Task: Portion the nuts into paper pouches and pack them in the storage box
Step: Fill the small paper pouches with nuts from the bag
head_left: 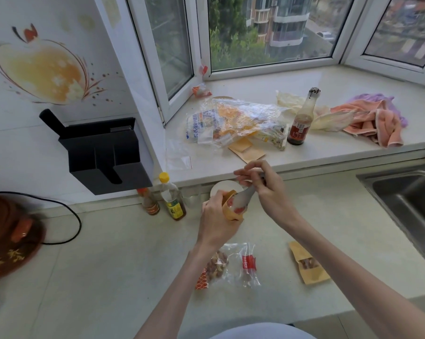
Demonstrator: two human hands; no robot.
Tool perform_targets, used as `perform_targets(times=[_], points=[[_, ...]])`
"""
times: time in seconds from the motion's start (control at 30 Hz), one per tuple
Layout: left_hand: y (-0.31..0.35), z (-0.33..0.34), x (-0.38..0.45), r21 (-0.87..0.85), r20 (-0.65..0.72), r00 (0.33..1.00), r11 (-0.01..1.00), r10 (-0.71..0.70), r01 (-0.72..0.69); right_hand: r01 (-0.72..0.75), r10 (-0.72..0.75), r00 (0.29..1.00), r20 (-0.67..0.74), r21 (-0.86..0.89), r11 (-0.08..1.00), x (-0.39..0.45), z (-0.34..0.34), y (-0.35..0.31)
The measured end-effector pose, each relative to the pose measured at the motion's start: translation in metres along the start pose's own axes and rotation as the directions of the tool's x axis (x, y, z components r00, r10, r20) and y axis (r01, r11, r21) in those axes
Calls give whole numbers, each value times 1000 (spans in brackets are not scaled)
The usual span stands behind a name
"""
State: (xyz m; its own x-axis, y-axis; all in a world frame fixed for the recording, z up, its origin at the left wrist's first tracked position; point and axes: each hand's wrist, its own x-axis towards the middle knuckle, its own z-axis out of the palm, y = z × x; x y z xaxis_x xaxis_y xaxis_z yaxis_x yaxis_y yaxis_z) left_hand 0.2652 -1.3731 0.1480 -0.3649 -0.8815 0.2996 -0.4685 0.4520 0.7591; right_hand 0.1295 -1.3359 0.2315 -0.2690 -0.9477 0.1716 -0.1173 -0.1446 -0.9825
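Observation:
My left hand [216, 216] grips an orange paper pouch [231, 214] upright above the counter, its mouth held open. My right hand [262, 187] holds a white spoon [242, 200] whose bowl is tipped into the pouch mouth. A clear plastic bag of mixed nuts [227, 264] lies on the counter below my left wrist. A filled paper pouch [308, 264] with a window showing nuts lies flat to the right. Spare flat pouches [245, 149] rest on the window sill. A white bowl [224, 187] sits behind the held pouch, mostly hidden.
Two oil bottles [173, 196] stand left of the bowl. A sauce bottle [301, 121], crumpled plastic bags [233, 121] and cloths [372, 121] crowd the sill. A steel sink [407, 204] is at right, a brown clay pot [8, 236] with a black cord at left.

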Motion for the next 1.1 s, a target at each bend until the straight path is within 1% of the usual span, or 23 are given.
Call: perform_targets(times=[0.07, 0.13, 0.23, 0.3, 0.33, 0.37, 0.4, 0.43, 0.47, 0.5, 0.57, 0.6, 0.67, 0.73, 0.8, 0.87, 1.0, 1.1], points=[[-3, -1, 0, 16, -12, 1000, 1000, -4, 4, -42, 45, 999, 19, -112, 993, -1, -5, 3], [-7, -2, -1, 51, -13, 1000, 999, 3, -2, -83, 103, 993, 51, -296, 951, -2, -11, 5], [-13, -5, -3, 121, -31, 999, 992, 43, -39, -101, 220, 965, 146, -567, 818, -8, -21, 5], [-20, -5, -4, 187, -10, 995, 978, 95, -92, -98, 302, 933, 194, -672, 734, -14, -29, 11], [-25, -5, -6, 222, 23, 994, 969, 104, -106, -111, 329, 924, 192, -690, 715, -17, -35, 15], [-31, -5, -10, 242, 64, 994, 965, 84, -97, -142, 353, 920, 172, -692, 708, -20, -43, 19], [-39, -5, -15, 242, 104, 994, 969, 31, -56, -189, 378, 916, 138, -680, 708, -23, -51, 25], [-48, -4, -21, 229, 136, 990, 973, -49, 17, -249, 407, 909, 93, -662, 707, -27, -59, 33], [-59, -4, -29, 214, 159, 975, 969, -156, 120, -310, 436, 899, 41, -645, 698, -31, -67, 43], [-71, -3, -37, 201, 180, 943, 949, -280, 244, -364, 464, 886, -15, -642, 674, -37, -74, 56], [-94, -2, -57, 202, 233, 829, 859, -508, 469, -464, 534, 838, -114, -663, 587, -51, -86, 85], [-106, -1, -69, 223, 259, 771, 812, -582, 539, -510, 579, 802, -143, -670, 540, -59, -89, 99], [-126, 2, -90, 278, 289, 680, 739, -674, 614, -545, 658, 737, -158, -714, 439, -74, -93, 124], [-139, 5, -106, 297, 289, 623, 687, -727, 663, -550, 709, 685, -166, -756, 354, -84, -93, 145], [-146, 7, -112, 278, 274, 593, 653, -757, 704, -570, 763, 626, -159, -761, 310, -90, -89, 160], [-151, 9, -113, 243, 259, 576, 630, -775, 738, -573, 785, 603, -143, -762, 301, -91, -84, 172], [-159, 15, -105, 177, 283, 530, 586, -800, 791, -517, 788, 605, -116, -809, 278, -80, -69, 192], [-161, 19, -95, 145, 286, 501, 554, -817, 820, -479, 769, 632, -102, -830, 284, -65, -59, 202]])
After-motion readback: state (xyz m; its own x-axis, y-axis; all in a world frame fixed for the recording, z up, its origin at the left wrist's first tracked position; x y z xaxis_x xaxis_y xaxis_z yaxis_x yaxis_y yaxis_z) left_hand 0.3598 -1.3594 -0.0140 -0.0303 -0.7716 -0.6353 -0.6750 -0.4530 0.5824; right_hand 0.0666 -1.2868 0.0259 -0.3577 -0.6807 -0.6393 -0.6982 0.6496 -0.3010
